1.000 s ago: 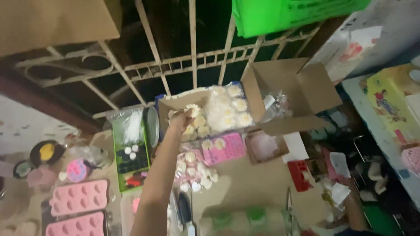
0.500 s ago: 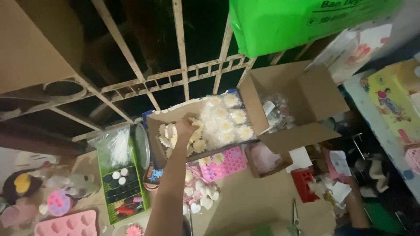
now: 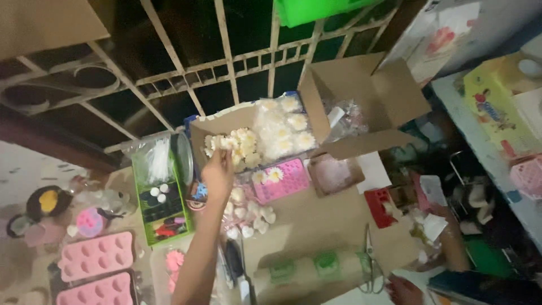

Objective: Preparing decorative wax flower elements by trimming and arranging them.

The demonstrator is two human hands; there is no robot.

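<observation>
My left hand (image 3: 217, 172) is stretched out over the far side of the bench (image 3: 316, 226), at the left end of the open cardboard box (image 3: 197, 131). The fingers are closed up around a small bunch of white flowers (image 3: 224, 141), held just at the box's near rim. It is too blurred to tell whether the bunch rests on the others in the box or hangs just above them. My right hand is out of sight.

The box holds more of the same: a loose heap (image 3: 244, 152) right beside my fingers and, further right, a clear bag of bigger daisies (image 3: 284, 129). Just this side of the box lies a pink mould (image 3: 283, 182) with two daisies on its left end, and loose white pieces (image 3: 248, 213) are scattered along my forearm. A green box (image 3: 162, 195) stands to the left, with two more pink moulds (image 3: 96, 255) at the near left corner and scissors (image 3: 370, 261) towards the near edge.

As I judge it, the step in hand is handling flowers at the box, with the bunch gripped and the arm at full reach. The flowers look small and fragile, so any next move calls for a light pinch, a slow wrist, and keeping my forearm up off the loose pieces beneath it.
</observation>
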